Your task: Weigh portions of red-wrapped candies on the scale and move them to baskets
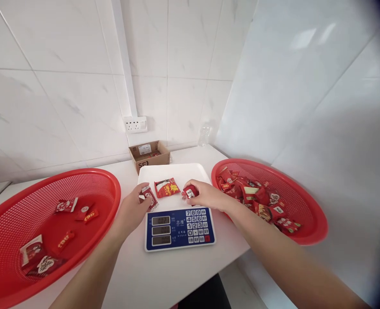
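A white table holds a scale between two red baskets; a cardboard box sits far back.

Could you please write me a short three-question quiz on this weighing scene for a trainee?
1. True or false: the left hand holds a red packet at the edge of the scale's white pan.
2. Which red basket holds more packets: A, the left basket, or B, the right basket?
3. Fill in: a single packet lies loose on the pan between the two ____.

Key
1. True; the right hand holds another packet over the pan.
2. B; the left basket has only a few scattered packets.
3. hands
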`<state>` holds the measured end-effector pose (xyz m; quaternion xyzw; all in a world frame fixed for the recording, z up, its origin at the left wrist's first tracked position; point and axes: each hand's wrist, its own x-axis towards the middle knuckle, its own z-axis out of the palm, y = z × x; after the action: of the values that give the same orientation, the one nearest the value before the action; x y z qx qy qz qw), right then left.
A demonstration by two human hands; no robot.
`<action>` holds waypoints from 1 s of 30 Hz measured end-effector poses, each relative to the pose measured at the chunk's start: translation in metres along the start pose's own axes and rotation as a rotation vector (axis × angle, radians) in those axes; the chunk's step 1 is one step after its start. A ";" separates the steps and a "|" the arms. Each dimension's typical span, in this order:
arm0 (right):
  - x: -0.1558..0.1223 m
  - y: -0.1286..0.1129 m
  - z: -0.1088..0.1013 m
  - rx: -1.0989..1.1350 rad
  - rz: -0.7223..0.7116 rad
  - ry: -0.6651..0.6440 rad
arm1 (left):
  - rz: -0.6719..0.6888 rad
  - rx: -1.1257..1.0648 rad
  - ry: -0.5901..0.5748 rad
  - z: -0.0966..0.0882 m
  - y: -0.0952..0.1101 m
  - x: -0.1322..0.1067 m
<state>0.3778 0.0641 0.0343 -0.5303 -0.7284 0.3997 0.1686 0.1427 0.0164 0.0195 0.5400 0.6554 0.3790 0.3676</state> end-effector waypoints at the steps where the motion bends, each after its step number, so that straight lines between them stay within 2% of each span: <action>1: 0.000 -0.001 -0.001 -0.036 -0.007 -0.005 | 0.000 0.037 -0.003 -0.001 -0.001 0.001; 6: 0.002 -0.004 -0.005 -0.137 0.013 0.076 | 0.030 0.141 -0.068 0.009 0.001 0.012; 12: 0.018 -0.004 0.007 0.008 -0.014 0.048 | 0.092 0.300 -0.083 0.025 0.005 0.022; 15: 0.023 -0.010 0.014 0.009 -0.025 0.004 | 0.169 0.407 -0.034 0.025 0.003 0.023; 18: 0.025 -0.015 0.015 -0.106 -0.034 0.035 | 0.294 0.472 -0.030 0.024 0.002 0.020; 23: 0.032 -0.013 0.011 -0.174 -0.052 0.107 | 0.475 0.514 -0.166 0.033 -0.001 0.019; 26: 0.039 -0.013 0.009 -0.170 -0.036 0.160 | 0.491 0.520 -0.219 0.041 -0.007 0.021; 30: 0.044 -0.014 0.006 -0.051 -0.011 0.141 | 0.453 0.517 -0.243 0.042 -0.009 0.021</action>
<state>0.3476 0.1003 0.0335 -0.5573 -0.7275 0.3420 0.2080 0.1732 0.0401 -0.0086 0.7877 0.5449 0.2057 0.2008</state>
